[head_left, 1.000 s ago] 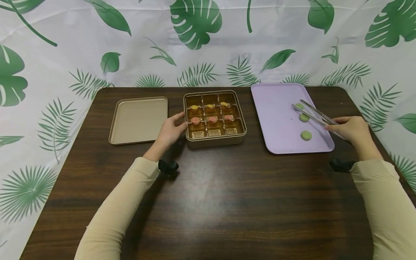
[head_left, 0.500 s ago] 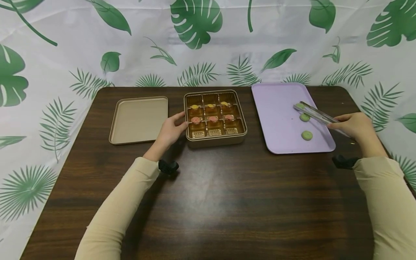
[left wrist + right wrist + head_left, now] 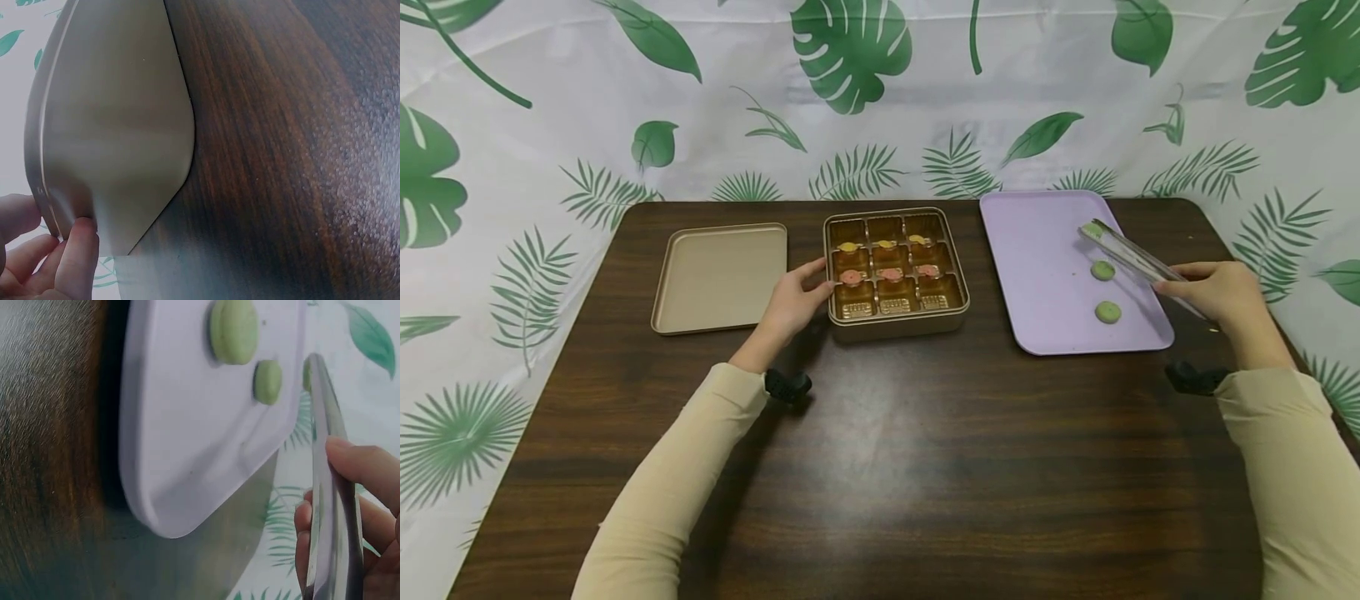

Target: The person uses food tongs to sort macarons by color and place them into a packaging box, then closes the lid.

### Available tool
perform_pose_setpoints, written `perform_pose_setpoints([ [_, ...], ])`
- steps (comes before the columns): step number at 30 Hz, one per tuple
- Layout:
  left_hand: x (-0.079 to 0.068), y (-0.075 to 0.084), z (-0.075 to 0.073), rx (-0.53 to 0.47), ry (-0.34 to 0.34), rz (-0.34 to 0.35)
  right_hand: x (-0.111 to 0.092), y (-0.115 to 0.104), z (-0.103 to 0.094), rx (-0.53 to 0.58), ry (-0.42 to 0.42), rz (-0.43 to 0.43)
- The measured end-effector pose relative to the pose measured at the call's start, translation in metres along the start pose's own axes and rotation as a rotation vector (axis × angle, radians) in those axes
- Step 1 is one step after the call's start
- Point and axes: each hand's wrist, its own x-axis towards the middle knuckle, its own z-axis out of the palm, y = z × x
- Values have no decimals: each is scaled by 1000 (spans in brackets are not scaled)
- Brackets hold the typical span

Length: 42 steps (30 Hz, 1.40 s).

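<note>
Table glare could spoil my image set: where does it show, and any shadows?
Head view: pale glare on the table, in front of the box; left wrist view: grainy shine at the right edge; right wrist view: shine at upper left, soft shadows across the tray.

Left hand point(image 3: 793, 302) touches the left side of the gold compartment box point(image 3: 898, 327); inside, three yellow pieces point(image 3: 886, 245) line up behind three pink pieces point(image 3: 891, 275). Right hand point(image 3: 1213, 290) holds metal tongs point(image 3: 1138, 257), tips at the farthest green round point(image 3: 1092, 232) over the lilac tray point(image 3: 1037, 275). Two more green rounds point(image 3: 1107, 312) lie nearer. Shallow gold tray point(image 3: 722, 279) at left of box, on dark wood table point(image 3: 880, 467).
</note>
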Motion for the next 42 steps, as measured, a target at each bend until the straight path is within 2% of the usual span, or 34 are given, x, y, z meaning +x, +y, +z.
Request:
perform_pose_setpoints([
  [6, 0, 0, 1, -4, 1, 5, -7, -13, -3, 16, 41, -53],
  [11, 0, -1, 0, -10, 5, 15, -15, -32, -1, 57, 30, -122],
  [20, 1, -1, 1, -14, 8, 16, -36, -71, 11, 64, -46, -249],
  [27, 1, -2, 1, -15, 7, 17, -51, -95, 21, 34, -143, -330],
  [32, 1, -1, 0, -6, 6, 22, -56, -104, 31, 43, -182, -391],
  [37, 0, 0, 0, 2, 6, 18, -57, -108, 40, 37, -175, -490],
  [42, 0, 1, -1, -4, 3, 13, -59, -112, 44, 11, -195, -502],
])
